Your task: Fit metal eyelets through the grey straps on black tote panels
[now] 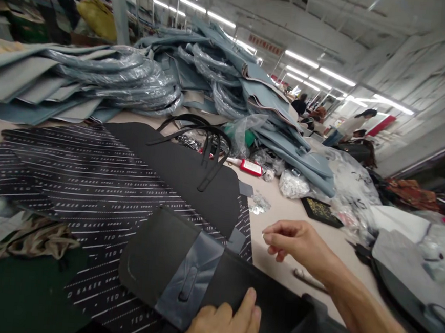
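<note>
My left hand (225, 326) lies with fingers stretched out on a black bag panel (157, 254). A dark grey strip (188, 279) with a slot through it crosses that panel, left of my fingers. Over the table to the right, my right hand (290, 238) is closed in a pinch, apart from the panel; anything between thumb and forefinger is too small to make out. Small silver discs (259, 204) lie just beyond it. A slim tool (308, 278) shows partly beneath the right forearm. Under the panel is black lining printed with white lettering (115, 207).
Black straps (211, 140) lie on a second black panel (184, 168). Behind are a red-labelled bottle (251, 168), a dark tray of small gold parts (321, 211) and plastic bags. Blue-grey pieces (233, 70) are heaped at the back. People (351, 124) work farther away.
</note>
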